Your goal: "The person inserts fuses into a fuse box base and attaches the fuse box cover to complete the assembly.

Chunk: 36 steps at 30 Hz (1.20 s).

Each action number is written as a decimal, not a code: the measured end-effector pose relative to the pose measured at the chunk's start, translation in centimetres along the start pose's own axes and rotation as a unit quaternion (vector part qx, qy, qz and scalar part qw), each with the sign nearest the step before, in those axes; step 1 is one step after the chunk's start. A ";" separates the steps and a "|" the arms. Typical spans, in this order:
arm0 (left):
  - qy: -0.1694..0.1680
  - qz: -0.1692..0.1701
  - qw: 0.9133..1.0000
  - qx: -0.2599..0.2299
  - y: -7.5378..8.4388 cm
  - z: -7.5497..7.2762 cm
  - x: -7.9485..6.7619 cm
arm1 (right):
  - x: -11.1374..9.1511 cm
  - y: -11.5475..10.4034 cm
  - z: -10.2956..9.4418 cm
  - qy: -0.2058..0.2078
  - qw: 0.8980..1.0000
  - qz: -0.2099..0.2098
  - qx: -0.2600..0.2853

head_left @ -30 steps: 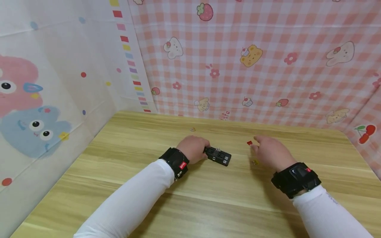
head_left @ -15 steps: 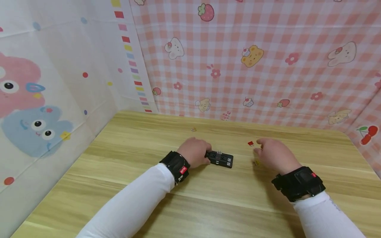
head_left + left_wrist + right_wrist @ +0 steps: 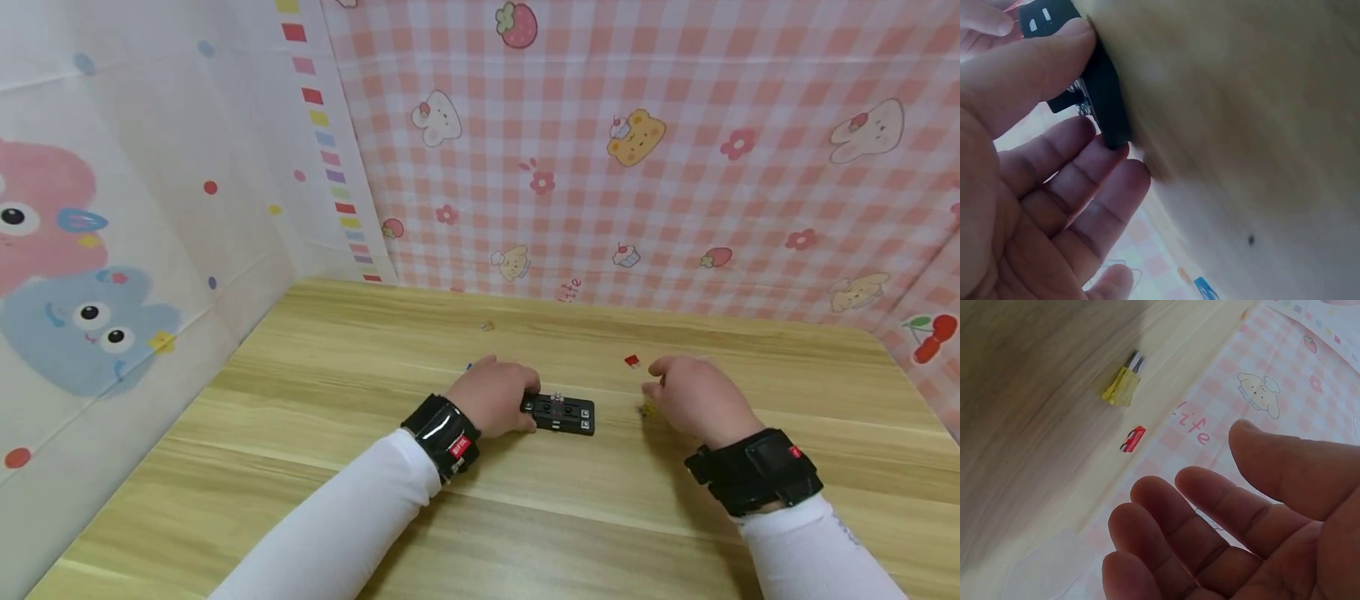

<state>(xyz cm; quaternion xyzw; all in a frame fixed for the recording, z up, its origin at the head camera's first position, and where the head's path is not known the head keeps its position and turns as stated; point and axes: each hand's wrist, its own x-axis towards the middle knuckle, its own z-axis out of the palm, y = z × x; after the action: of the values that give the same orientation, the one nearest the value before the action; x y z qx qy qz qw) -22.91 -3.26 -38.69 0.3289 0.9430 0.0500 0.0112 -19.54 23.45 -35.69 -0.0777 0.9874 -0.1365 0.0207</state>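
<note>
My left hand [image 3: 495,397] grips one end of a black fuse holder block [image 3: 570,414] low over the wooden table, with the thumb on one side and fingers on the other. Small metal terminals show on the block. My right hand [image 3: 697,398] has relaxed fingers with nothing in them. Just by its fingertips lies a yellow blade fuse [image 3: 1122,386], its two metal prongs showing in the right wrist view; the hand partly covers it in the head view. Slightly farther back is a red blade fuse [image 3: 632,361].
A clear small fuse-like piece [image 3: 487,326] lies toward the back of the table [image 3: 525,517]. Behind the left hand a small blue piece [image 3: 1205,289] shows. Checked pink cloth [image 3: 570,125] hangs along the back edge, and a white printed cloth [image 3: 172,250] closes the left side.
The left hand has brought the black block slightly nearer and turned it straighter across the table. The right hand has shifted slightly away from the red fuse. A blue piece has come into view.
</note>
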 end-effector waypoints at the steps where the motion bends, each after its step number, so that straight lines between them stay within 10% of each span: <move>1: -0.002 -0.002 1.000 0.001 0.0 0.0 0.0 | 0.0 0.0 0.0 0.000 1.000 -0.001 -0.001; 36: -0.030 0.013 0.999 0.006 1.6 -0.1 -1.1 | 0.4 -0.1 1.1 -0.075 0.997 0.033 0.005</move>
<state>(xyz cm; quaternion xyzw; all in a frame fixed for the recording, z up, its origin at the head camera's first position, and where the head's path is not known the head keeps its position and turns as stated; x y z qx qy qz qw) -21.10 -2.73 -38.44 0.3427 0.9381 0.0346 0.0368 -19.90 23.01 -36.73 -0.0550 0.9843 -0.1350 0.0992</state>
